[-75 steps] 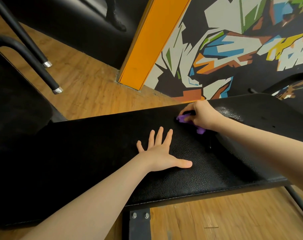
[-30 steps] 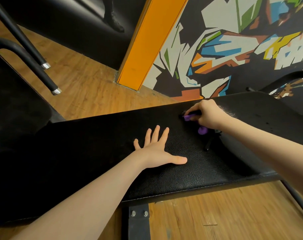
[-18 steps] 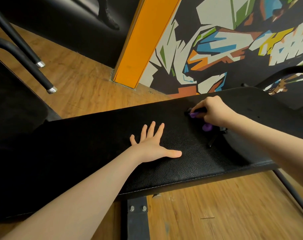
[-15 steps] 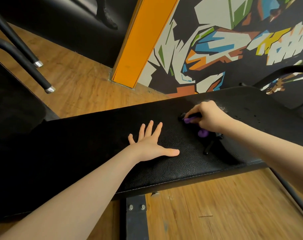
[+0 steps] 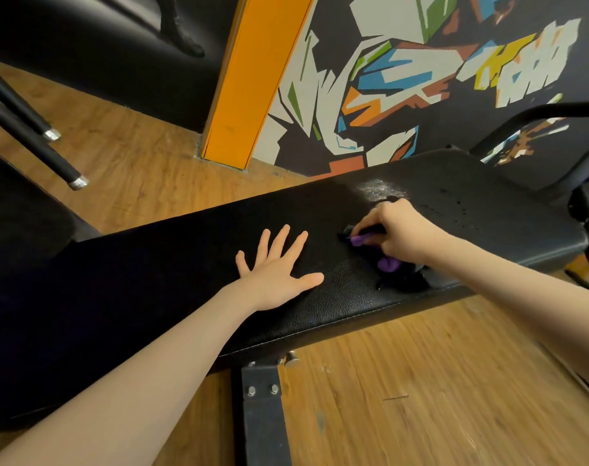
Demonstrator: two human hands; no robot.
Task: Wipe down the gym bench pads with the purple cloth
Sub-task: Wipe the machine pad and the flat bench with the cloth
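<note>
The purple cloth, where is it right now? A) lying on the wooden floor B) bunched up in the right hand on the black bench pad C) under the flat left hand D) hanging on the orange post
B: the purple cloth pokes out from the curled right hand on the bench pad, while the left hand lies flat and bare.

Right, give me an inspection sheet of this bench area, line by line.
Surface: black bench pad, textured, with a shiny patch near its far edge.
Job's things: purple cloth, bunched, mostly hidden under the right hand.
Clutter: nothing seen.
Hands: left hand flat on the pad, fingers spread; right hand grips the cloth against the pad.
Cables: nothing seen.
Surroundings: wooden floor, orange post, painted mural wall, black metal frame under the pad.
</note>
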